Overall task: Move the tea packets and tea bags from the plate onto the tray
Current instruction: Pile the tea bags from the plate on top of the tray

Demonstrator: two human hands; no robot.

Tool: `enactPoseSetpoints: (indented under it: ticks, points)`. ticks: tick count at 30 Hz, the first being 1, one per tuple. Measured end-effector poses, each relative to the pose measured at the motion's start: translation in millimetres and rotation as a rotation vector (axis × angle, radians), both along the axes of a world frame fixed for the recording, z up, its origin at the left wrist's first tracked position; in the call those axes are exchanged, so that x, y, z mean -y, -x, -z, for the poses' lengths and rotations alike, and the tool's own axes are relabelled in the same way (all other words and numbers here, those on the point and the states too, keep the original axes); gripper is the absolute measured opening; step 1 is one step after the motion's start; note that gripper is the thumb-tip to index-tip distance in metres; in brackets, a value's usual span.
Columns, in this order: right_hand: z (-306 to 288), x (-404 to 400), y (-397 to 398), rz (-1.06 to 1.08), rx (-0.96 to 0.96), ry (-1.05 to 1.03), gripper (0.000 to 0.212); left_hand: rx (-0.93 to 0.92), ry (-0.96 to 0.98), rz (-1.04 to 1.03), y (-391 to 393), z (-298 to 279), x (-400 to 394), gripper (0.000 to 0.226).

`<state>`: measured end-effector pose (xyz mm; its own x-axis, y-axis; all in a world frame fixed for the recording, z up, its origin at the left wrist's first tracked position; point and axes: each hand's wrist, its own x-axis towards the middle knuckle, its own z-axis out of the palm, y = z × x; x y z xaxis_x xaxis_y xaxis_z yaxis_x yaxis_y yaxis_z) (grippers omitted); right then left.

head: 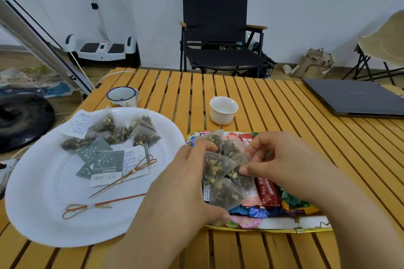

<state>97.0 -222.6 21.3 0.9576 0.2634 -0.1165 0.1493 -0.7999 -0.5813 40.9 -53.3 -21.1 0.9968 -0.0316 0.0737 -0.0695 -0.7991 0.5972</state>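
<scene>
Mesh tea bags (pixel 220 172) lay pinched by both hands, left hand (pixel 183 181) and right hand (pixel 282 159), over the tray (pixel 284 224); at nine o'clock, the plate (pixel 43 203) held several more bags and packets (pixel 107 166).

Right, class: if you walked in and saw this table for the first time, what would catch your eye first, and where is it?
First, the two hands, left hand and right hand, meeting over a pile of pyramid tea bags on the flowery tray at centre right. Next, the big white plate on the left, which holds more tea bags, grey tea packets and knotted bamboo picks.
</scene>
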Motion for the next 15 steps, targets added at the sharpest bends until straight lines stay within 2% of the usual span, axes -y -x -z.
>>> enactPoseSetpoints:
  ticks: [7, 15]
  points:
    - [-5.9, 0.8, 2.1, -0.015, -0.043, 0.031, 0.021, 0.127, 0.063, -0.071, -3.1, 7.6, 10.8, 0.071]
    - [-19.6, 9.1, 4.2, 0.032, 0.048, -0.004, 0.015, -0.004, 0.123, -0.079, 2.5, -9.5, -5.5, 0.082]
